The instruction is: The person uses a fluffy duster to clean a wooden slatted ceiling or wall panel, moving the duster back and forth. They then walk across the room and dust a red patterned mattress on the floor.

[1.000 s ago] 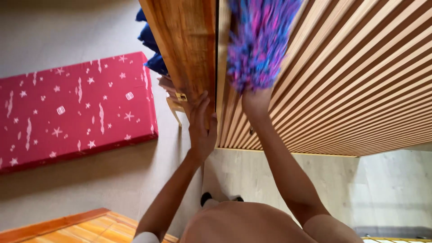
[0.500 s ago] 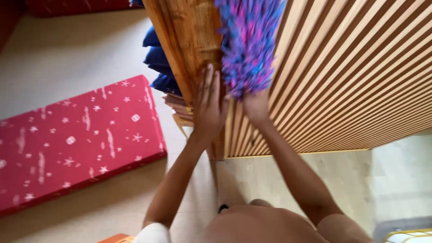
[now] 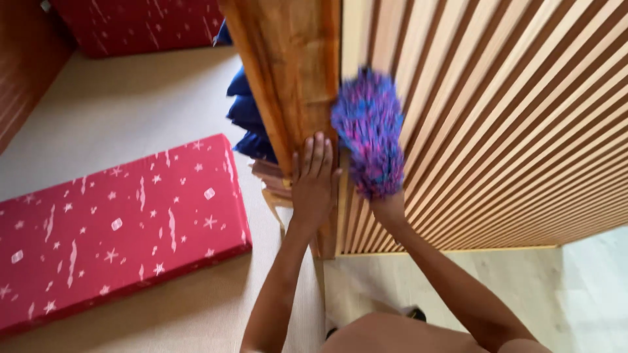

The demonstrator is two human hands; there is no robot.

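Observation:
A fluffy purple and blue duster (image 3: 369, 131) rests against the slatted wooden panel (image 3: 497, 124). My right hand (image 3: 386, 208) grips the duster from below, mostly hidden by its fibres. My left hand (image 3: 313, 180) lies flat, fingers together, on the brown wooden post (image 3: 288, 72) at the panel's left edge.
A red cushion with white stars (image 3: 118, 225) lies on the pale floor at the left. Another red cushion (image 3: 140, 23) sits at the top. Blue fabric (image 3: 247, 117) shows behind the post. A small wooden piece (image 3: 271, 183) juts out beside my left hand.
The view has tilted down and the duster has dropped lower on the slats. My left hand stays flat on the post.

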